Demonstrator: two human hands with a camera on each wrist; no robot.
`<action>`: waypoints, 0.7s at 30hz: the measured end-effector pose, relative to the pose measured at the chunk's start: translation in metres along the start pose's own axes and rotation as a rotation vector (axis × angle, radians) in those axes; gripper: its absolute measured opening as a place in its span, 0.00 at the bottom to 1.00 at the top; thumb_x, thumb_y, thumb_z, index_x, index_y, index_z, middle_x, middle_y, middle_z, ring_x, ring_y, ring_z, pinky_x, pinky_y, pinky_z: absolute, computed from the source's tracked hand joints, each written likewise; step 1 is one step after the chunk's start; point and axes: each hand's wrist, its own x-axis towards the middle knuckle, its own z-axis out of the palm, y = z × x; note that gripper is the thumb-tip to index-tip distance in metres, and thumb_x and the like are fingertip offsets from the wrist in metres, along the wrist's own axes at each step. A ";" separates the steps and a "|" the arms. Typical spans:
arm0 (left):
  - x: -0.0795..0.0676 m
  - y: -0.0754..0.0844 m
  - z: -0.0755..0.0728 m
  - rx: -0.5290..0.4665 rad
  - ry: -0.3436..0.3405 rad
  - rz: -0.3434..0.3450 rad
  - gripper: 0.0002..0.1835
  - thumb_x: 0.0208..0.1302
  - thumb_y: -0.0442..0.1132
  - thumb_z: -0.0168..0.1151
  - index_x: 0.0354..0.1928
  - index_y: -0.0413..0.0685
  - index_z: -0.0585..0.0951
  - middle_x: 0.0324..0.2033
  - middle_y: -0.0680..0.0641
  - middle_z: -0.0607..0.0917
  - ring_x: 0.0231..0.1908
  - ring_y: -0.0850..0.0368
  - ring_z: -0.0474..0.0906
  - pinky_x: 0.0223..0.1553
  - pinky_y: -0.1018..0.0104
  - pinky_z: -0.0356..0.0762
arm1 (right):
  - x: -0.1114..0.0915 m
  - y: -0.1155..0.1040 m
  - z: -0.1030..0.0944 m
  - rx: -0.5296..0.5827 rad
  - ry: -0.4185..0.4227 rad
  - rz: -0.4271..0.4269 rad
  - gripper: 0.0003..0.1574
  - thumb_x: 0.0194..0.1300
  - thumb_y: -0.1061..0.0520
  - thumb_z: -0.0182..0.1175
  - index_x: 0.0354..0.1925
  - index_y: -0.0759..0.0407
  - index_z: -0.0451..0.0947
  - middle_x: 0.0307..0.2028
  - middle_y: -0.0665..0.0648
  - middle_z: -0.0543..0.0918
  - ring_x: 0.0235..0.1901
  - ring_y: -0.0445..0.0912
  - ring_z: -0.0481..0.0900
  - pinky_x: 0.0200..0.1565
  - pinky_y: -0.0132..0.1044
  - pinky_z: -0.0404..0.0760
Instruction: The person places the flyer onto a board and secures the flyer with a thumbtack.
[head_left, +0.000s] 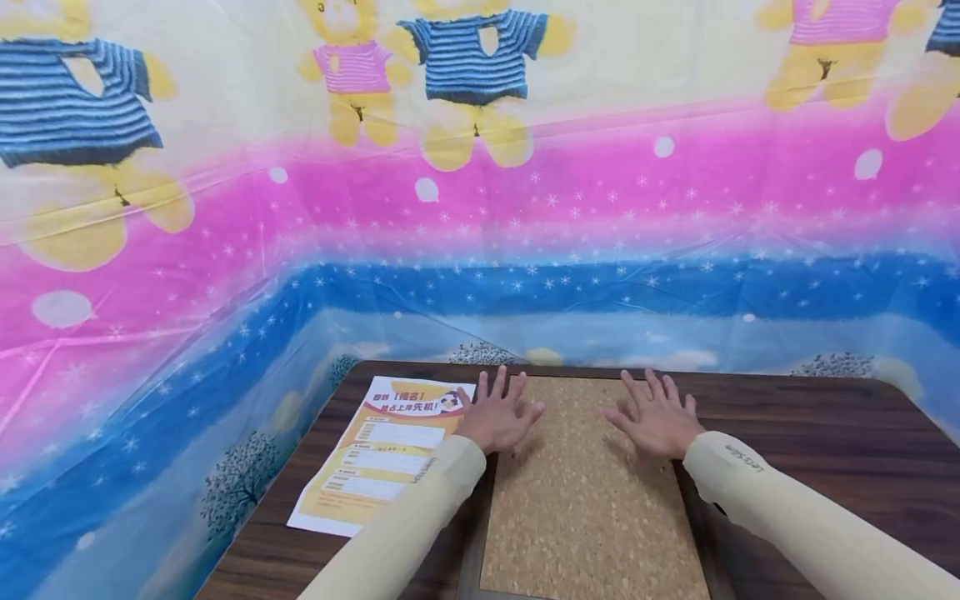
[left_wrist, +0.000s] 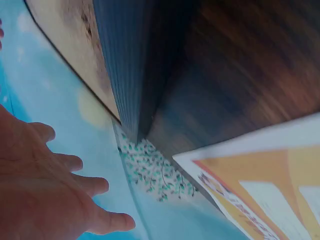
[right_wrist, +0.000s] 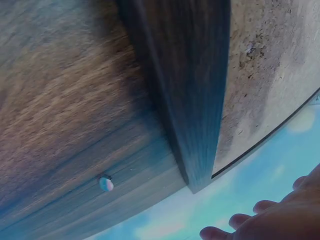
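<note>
A corkboard point(head_left: 585, 517) with a dark wooden frame point(right_wrist: 192, 100) lies lengthwise on the table. Over its far left edge my left hand point(head_left: 497, 417) is held with the fingers spread and pointing away, holding nothing. My right hand point(head_left: 656, 417) mirrors it over the far right edge, fingers spread likewise. In the left wrist view, the left hand point(left_wrist: 45, 185) shows its straight fingers beside the frame's corner. Only part of the right hand point(right_wrist: 280, 215) appears at the lower right of the right wrist view.
A printed orange and white sheet point(head_left: 348, 483) lies left of the corkboard, partly covered by the left sleeve. The dark wood table point(head_left: 825, 467) stands against a patterned cloth point(head_left: 600, 200) with bears. A small, round, pale object point(right_wrist: 106, 183) sits on the table right of the frame.
</note>
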 end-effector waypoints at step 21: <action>-0.015 -0.045 -0.008 -0.036 0.057 -0.071 0.36 0.54 0.71 0.24 0.65 0.68 0.41 0.64 0.49 0.38 0.61 0.43 0.29 0.50 0.35 0.29 | -0.021 0.035 -0.011 -0.030 0.071 0.015 0.49 0.56 0.28 0.38 0.66 0.54 0.41 0.61 0.72 0.42 0.56 0.70 0.38 0.42 0.69 0.40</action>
